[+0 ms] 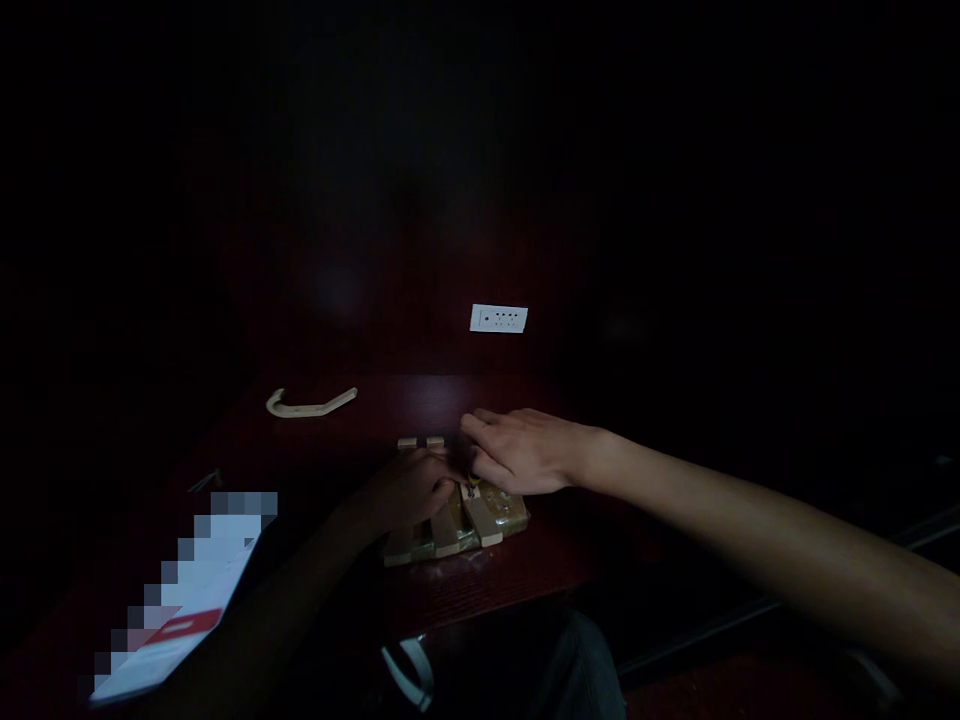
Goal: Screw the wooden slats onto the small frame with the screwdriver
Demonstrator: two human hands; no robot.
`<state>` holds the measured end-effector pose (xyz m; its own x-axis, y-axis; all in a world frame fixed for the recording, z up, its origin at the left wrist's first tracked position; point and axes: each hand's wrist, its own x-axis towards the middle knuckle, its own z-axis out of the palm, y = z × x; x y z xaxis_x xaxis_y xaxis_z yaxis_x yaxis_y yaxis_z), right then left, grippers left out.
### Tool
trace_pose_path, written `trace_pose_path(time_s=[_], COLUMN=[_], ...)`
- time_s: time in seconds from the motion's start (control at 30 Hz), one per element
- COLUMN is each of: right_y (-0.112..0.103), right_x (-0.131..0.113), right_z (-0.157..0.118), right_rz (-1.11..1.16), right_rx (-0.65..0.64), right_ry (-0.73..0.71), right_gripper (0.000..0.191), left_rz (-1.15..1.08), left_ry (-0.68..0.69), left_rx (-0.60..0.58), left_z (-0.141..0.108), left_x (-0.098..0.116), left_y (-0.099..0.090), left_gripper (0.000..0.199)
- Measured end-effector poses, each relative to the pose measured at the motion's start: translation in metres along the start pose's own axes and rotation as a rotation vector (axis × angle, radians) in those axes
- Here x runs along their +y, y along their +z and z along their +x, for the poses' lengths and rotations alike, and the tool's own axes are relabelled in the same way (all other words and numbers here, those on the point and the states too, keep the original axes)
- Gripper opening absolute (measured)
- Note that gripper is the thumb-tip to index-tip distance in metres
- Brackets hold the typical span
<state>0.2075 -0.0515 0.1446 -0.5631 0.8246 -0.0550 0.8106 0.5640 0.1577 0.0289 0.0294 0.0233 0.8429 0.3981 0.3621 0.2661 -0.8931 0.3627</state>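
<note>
Near the front edge of a dark red table lies a brownish block wrapped in shiny tape (512,508), with several pale wooden slats (484,524) across it. My left hand (415,488) rests over the slats from the left, in deep shadow, with its fingertips by the middle ones. Above the right part, my right hand (517,450) has its fingers curled round a small tool with a yellow and black handle (474,480). The tool's tip meets a slat at a small dark spot. Most of its handle is hidden by my fingers.
A curved pale wooden piece (311,408) lies at the back left of the table (480,590). A white sheet with a red band (184,625) is at the left front. The wall behind has a white socket plate (499,319). A pale strap (411,672) shows below the table edge.
</note>
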Motion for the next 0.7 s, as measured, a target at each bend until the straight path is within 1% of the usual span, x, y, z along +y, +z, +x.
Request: trace_pose_path(time_s=[0.03, 0.1, 0.2, 0.27, 0.3, 0.37, 0.5, 0.57, 0.63, 0.7], right_y=[0.000, 0.002, 0.011, 0.018, 0.021, 0.026, 0.030, 0.034, 0.042, 0.054], right_x=[0.000, 0.001, 0.003, 0.004, 0.004, 0.004, 0.001, -0.001, -0.001, -0.001], right_z=[-0.002, -0.004, -0.006, -0.007, -0.007, -0.008, -0.012, -0.015, -0.016, -0.016], right_rz=[0.021, 0.029, -0.027, -0.065, -0.067, -0.034, 0.130, 0.281, 0.436, 0.546], right_rx=[0.014, 0.050, 0.093, 0.123, 0.138, 0.173, 0.260, 0.313, 0.401, 0.533], right_ry=[-0.021, -0.037, -0.027, -0.012, -0.015, -0.038, -0.067, -0.081, -0.083, -0.054], right_gripper=[0.024, 0.023, 0.035, 0.044, 0.046, 0.044, 0.030, 0.033, 0.037, 0.031], left_rz=[0.005, 0.031, 0.072, 0.071, 0.063, 0.045, 0.033, 0.022, -0.002, -0.033], left_ry=[-0.001, -0.008, -0.046, -0.072, -0.080, -0.070, 0.019, 0.040, 0.040, 0.048], left_rx=[0.001, -0.021, -0.053, -0.035, -0.022, -0.018, -0.013, -0.002, 0.010, 0.017], left_z=[0.000, 0.000, 0.000, 0.000, 0.000, 0.000, 0.001, 0.001, 0.001, 0.001], left_x=[0.001, 0.001, 0.003, 0.005, 0.005, 0.007, 0.006, 0.004, 0.002, 0.001], left_y=[-0.001, -0.002, -0.002, -0.003, -0.004, -0.005, -0.005, -0.003, -0.002, 0.000], left_gripper=[0.027, 0.027, 0.028, 0.027, 0.026, 0.025, 0.026, 0.027, 0.029, 0.030])
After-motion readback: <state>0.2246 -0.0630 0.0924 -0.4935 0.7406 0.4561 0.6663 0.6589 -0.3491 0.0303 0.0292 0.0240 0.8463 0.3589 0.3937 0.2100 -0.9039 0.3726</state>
